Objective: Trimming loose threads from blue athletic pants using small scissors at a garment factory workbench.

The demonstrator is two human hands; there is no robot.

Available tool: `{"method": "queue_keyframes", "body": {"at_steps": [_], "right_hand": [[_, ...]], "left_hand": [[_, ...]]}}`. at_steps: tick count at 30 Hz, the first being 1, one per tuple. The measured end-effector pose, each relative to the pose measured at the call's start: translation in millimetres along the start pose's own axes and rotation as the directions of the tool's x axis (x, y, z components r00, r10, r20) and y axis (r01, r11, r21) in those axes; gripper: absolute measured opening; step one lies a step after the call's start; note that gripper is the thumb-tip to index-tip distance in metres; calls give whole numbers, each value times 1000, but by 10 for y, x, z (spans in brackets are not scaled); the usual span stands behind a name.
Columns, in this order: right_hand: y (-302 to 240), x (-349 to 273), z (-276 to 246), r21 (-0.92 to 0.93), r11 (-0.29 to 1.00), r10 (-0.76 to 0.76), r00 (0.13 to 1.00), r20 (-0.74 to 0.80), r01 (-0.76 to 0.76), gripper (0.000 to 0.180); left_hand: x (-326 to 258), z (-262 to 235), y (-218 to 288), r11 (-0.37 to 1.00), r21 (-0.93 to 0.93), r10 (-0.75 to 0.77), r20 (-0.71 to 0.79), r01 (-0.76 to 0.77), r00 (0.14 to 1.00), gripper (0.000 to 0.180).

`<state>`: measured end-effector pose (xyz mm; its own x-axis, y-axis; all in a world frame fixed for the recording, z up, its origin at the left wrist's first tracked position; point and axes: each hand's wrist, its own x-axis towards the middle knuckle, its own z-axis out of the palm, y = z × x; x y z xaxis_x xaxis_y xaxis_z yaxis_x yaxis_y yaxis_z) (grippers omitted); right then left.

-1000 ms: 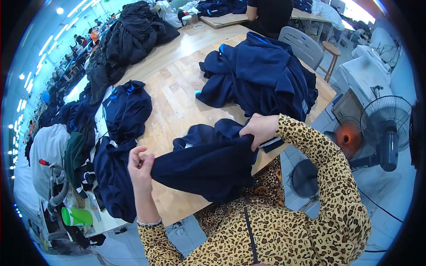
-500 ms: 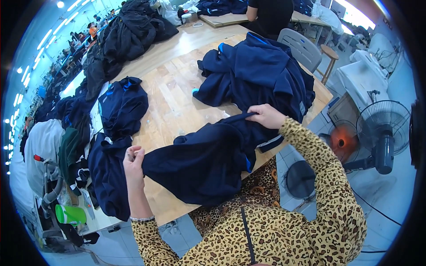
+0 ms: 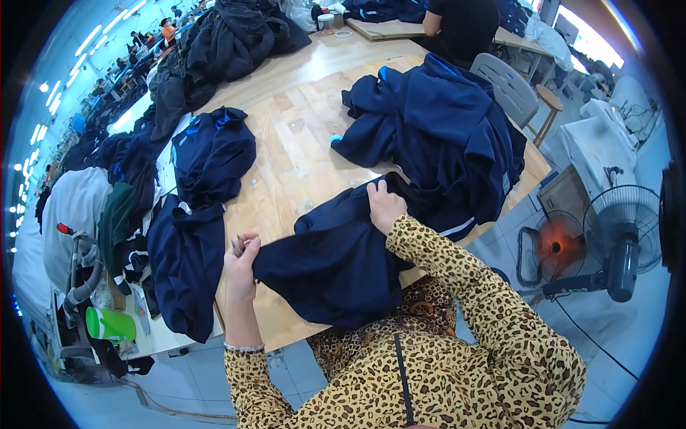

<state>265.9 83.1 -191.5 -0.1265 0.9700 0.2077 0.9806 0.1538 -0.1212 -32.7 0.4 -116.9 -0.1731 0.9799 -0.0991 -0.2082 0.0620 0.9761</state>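
Observation:
A navy garment (image 3: 332, 264) is stretched between my two hands over the near edge of the table, its lower part hanging toward my lap. At its left corner, my left hand (image 3: 241, 268) is closed on the cloth. A small dark item, too small to name, shows between that hand's thumb and fingers. My right hand (image 3: 387, 206) grips the garment's upper edge, fingers folded over the fabric. Just beyond it lies a large heap of navy garments (image 3: 443, 121) with bright blue trim. More navy clothing (image 3: 187, 264) is piled left of my left hand.
The wooden table (image 3: 286, 143) bears a dark clothing pile (image 3: 229, 43) at the far left. A grey chair (image 3: 507, 82), a wooden stool (image 3: 549, 107) and a standing fan (image 3: 622, 236) are to the right. A green container (image 3: 111, 324) is at lower left. Someone in black sits beyond the table.
My right hand has shifted left and nearer along the garment's edge, closer to my left hand. The cloth between them is shorter and bunched more. The whole view has shifted slightly.

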Motion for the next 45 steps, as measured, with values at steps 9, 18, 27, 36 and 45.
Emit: {"method": "queue_keyframes", "body": {"at_steps": [9, 18, 27, 36, 45], "right_hand": [[0, 183, -182, -324, 868, -433, 892, -127, 376, 20], [7, 31, -1991, 867, 497, -862, 92, 498, -40, 17], [489, -267, -2507, 183, 545, -737, 363, 571, 818, 46], [638, -286, -3180, 360, 634, -767, 614, 186, 684, 36], [922, 5, -2720, 810, 572, -390, 824, 411, -133, 25]], "left_hand": [[-311, 98, 314, 990, -87, 122, 159, -109, 980, 18], [-230, -222, 363, 948, -288, 150, 17, -139, 989, 26], [-342, -444, 1046, 827, 173, 514, 154, -536, 844, 20], [-589, -393, 1594, 623, 559, 460, 305, -547, 834, 21], [-124, -525, 1278, 813, 405, 407, 118, -418, 906, 20]]}}
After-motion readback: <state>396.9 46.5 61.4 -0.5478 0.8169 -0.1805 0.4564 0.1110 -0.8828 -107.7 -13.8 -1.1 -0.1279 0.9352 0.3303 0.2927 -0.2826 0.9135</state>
